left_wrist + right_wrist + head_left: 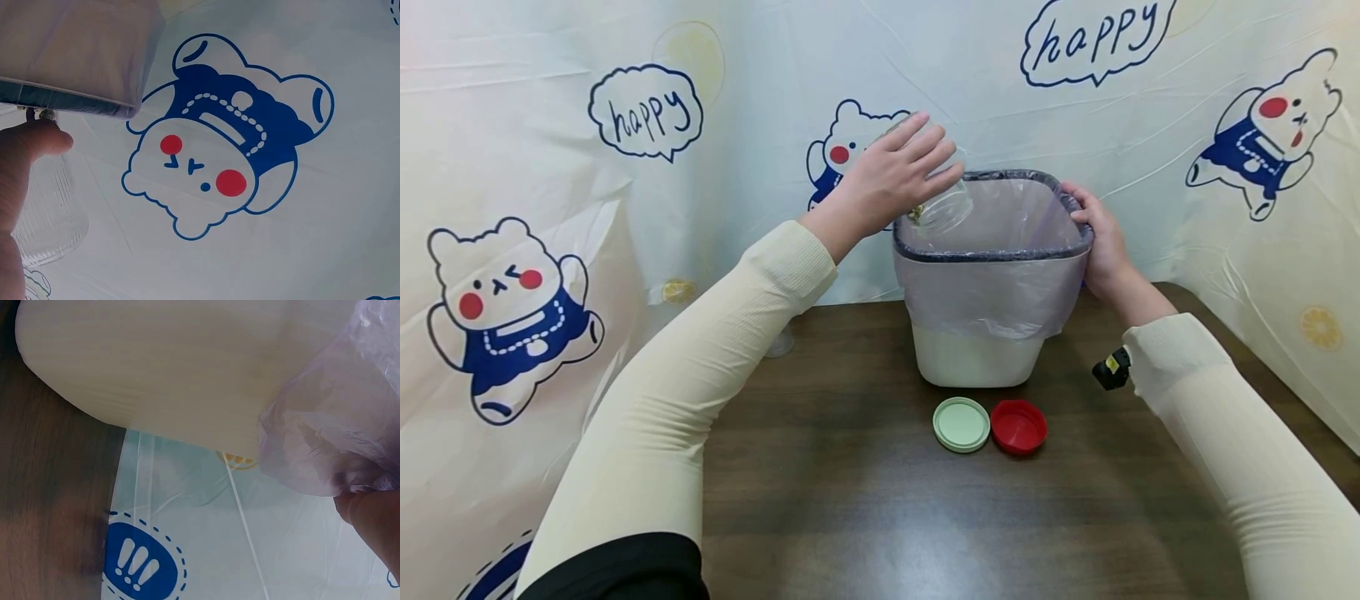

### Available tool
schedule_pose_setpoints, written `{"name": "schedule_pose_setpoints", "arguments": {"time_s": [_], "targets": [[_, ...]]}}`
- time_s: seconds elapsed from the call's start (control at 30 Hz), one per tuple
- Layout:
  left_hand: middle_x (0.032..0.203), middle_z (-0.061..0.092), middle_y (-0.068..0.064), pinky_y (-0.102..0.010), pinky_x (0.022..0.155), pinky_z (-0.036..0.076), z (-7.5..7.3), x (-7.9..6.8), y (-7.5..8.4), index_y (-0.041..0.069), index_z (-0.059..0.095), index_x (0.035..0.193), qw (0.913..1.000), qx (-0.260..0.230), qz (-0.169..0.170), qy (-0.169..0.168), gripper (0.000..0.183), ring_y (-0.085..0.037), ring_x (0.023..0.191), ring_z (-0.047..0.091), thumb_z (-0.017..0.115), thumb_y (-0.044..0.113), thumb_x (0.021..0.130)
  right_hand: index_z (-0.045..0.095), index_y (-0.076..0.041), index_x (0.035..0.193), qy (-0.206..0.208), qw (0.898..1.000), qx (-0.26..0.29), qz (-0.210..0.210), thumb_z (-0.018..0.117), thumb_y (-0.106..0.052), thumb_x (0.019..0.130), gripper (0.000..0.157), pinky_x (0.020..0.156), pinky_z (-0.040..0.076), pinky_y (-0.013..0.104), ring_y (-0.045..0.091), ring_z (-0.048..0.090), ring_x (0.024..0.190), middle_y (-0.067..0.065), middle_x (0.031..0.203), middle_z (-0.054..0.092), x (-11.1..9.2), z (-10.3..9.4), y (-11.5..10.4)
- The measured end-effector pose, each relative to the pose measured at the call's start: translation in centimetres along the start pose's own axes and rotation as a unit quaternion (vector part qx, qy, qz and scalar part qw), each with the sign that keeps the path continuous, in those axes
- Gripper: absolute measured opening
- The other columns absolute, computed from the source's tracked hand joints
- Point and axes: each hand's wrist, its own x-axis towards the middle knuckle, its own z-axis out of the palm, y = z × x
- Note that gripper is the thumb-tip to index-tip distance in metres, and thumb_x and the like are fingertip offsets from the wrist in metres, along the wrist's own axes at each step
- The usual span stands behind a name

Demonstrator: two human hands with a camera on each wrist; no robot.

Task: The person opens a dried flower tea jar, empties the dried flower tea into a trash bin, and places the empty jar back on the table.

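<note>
My left hand grips a clear ribbed jar, tipped with its mouth toward the bin at the left of the rim. Some small greenish-brown bits show inside the jar. In the left wrist view, the thumb lies along the jar, right by the bin's rim. A white bin stands on the table, lined with a translucent pale purple bag folded over its dark rim. My right hand holds the bin's right rim through the bag, its thumb against the plastic in the right wrist view.
In front of the bin, a pale green lid and a red lid lie side by side on the brown wooden table. A clear round base shows partly behind my left sleeve. A printed curtain hangs close behind the bin.
</note>
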Motion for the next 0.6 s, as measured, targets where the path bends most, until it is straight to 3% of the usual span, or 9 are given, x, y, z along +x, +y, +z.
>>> {"name": "schedule_pose_setpoints", "arguments": {"time_s": [0.37, 0.6], "targets": [[0.141, 0.042, -0.016, -0.045, 0.116, 0.012, 0.06, 0.10, -0.12, 0.012, 0.036, 0.142, 0.9998, 0.011, 0.016, 0.003, 0.073, -0.032, 0.131, 0.035, 0.075, 0.002, 0.081, 0.037, 0.000, 0.141, -0.003, 1.000, -0.004, 0.004, 0.029, -0.008, 0.095, 0.048, 0.088, 0.034, 0.018, 0.011, 0.042, 0.108, 0.006, 0.132, 0.041, 0.00, 0.03, -0.05], [0.135, 0.046, -0.015, -0.043, 0.115, 0.015, 0.35, 0.19, -0.18, 0.012, 0.041, 0.137, 0.9978, 0.039, 0.022, 0.048, 0.060, -0.032, 0.126, 0.039, 0.068, -0.002, 0.084, 0.038, 0.000, 0.142, -0.002, 1.000, 0.001, 0.004, 0.029, -0.008, 0.095, 0.048, 0.087, 0.034, 0.018, 0.011, 0.042, 0.107, 0.006, 0.132, 0.041, -0.02, 0.01, -0.04]]}}
